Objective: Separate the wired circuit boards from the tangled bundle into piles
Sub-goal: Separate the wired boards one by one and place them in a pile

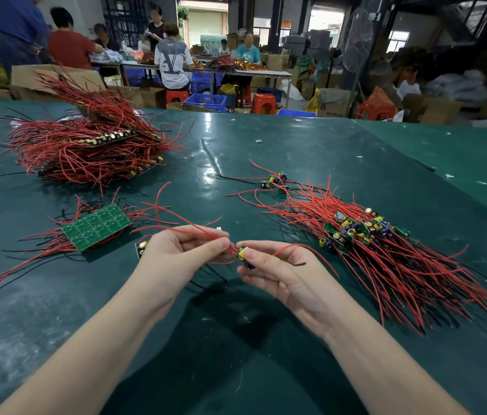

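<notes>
Holding one small circuit board point(243, 256) between both hands, just above the near-centre of the counter point(311, 151). Right hand point(278, 272): thumb and forefinger pinch the board body, its yellow capacitor end facing up. Left hand point(176, 254): fingers curled, pinching the board's red wires point(194, 227) close to where they leave the board; a second small board point(141, 248) seems to sit behind that palm, though whether it is gripped or lying on the counter cannot be told.

Key relation: the wires run from the board leftward and away, so the long axis lies roughly left-right between the two hands. The sorted pile point(364, 232) of single boards lies to the right, near the right hand, its leads fanning toward the near right. Judgement: the right hand is better placed for the drop, once the left hand lets the leads go.

Left of the hands, a green panel of joined boards point(97, 226) lies solder side up on its wires, near the left hand. Far left, the big tangled bundle point(86, 145) is stacked, well apart from both hands. A few stray boards point(275, 179) lie at the far end of the right pile.

No bins or trays on the counter. Beyond it, cardboard boxes point(53, 76) and blue crates point(206, 101); contents not discernible.
</notes>
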`<state>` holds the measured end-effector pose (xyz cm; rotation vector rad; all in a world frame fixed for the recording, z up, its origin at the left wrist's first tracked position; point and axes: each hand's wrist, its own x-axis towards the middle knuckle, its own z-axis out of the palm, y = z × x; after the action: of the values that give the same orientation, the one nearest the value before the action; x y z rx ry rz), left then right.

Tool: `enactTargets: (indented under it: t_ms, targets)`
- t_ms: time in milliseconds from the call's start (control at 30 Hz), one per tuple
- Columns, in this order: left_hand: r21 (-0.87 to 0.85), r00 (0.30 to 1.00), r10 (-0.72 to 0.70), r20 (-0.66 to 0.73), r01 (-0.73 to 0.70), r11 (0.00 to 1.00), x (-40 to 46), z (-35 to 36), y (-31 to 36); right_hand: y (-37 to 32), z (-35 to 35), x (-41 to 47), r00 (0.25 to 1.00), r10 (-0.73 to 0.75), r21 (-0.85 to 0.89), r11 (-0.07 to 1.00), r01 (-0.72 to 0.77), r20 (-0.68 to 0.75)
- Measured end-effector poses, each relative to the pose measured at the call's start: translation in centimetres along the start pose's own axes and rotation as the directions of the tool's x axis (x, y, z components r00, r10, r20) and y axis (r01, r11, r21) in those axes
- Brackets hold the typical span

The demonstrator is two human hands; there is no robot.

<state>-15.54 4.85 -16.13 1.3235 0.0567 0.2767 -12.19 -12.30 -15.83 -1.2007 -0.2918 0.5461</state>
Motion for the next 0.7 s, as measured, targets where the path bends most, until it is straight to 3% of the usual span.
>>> enactTargets:
  t_ms: [300, 500, 700]
  targets:
    - [0.002, 0.998, 0.036, -0.043, -0.036, 0.999, -0.04, 0.12, -0.23, -0.11, -0.68, 0.3, 0.966, -0.112, 0.035, 0.992, 0.124, -0.232]
    - [0.141, 0.998, 0.058, 0.02, -0.06, 0.988, -0.46, 0.52, 0.21, -0.07, -0.68, 0.1, 0.957, -0.218, -0.051, 0.976, 0.212, -0.192]
    - [0.308, 0.993, -0.054, 0.107, 0.019, 0.951, -0.79, 0.88, 0.3, -0.09, -0.7, 0.07, 0.943, -0.304, -0.241, 0.933, 0.267, -0.134]
